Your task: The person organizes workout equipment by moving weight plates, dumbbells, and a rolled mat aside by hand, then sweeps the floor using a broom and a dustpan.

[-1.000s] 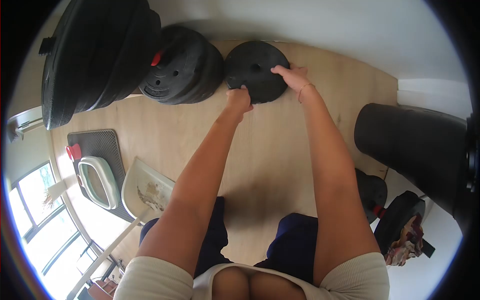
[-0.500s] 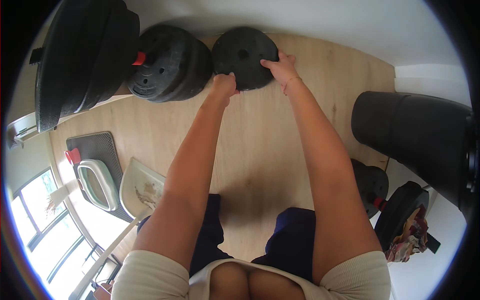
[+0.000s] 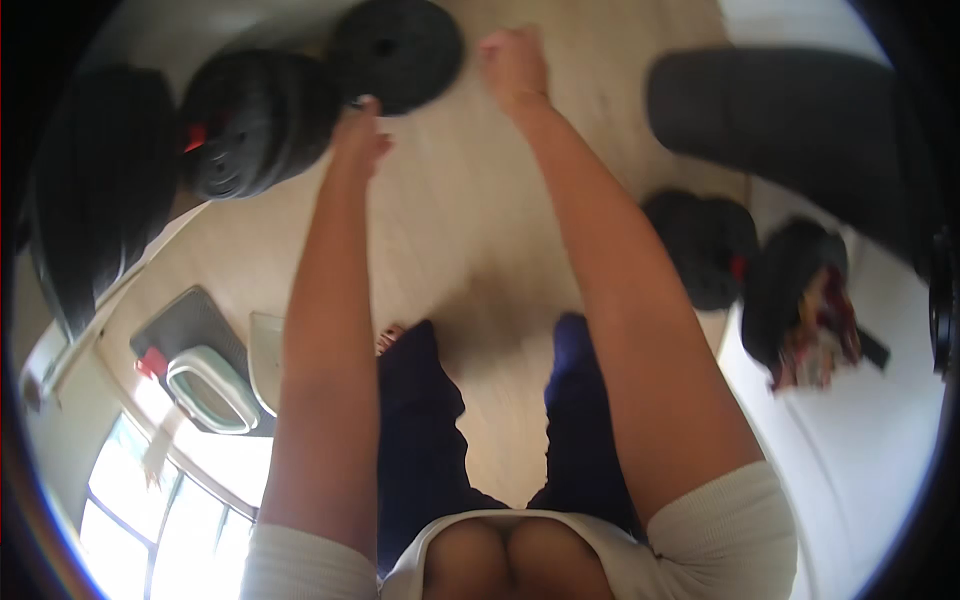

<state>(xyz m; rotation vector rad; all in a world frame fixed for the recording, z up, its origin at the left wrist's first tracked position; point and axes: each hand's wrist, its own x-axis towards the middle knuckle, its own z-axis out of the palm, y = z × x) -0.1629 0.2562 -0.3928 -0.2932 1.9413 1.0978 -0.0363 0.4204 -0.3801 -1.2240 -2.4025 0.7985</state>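
Hands apart, round black weight plate (image 3: 395, 55) flat on the wood-look floor (image 3: 480, 220).
Left hand (image 3: 360, 130) is at the plate's near edge, thumb up; can't tell if it's touching. Right hand (image 3: 517, 68) is off the plate, just right of it over the floor; fingers look curled, but blur hides how tightly. Plate sits just beside the loaded dumbbell (image 3: 262, 125) with the red collar (image 3: 194, 137), so I'd judge the left side is tight for fingers. For good handling: hands at opposite rim points, fingertips under the edge before taking weight, back flat, load from the legs. Keep bare toes (image 3: 390, 338) out from underneath. Rim pinch alone would probably slip.
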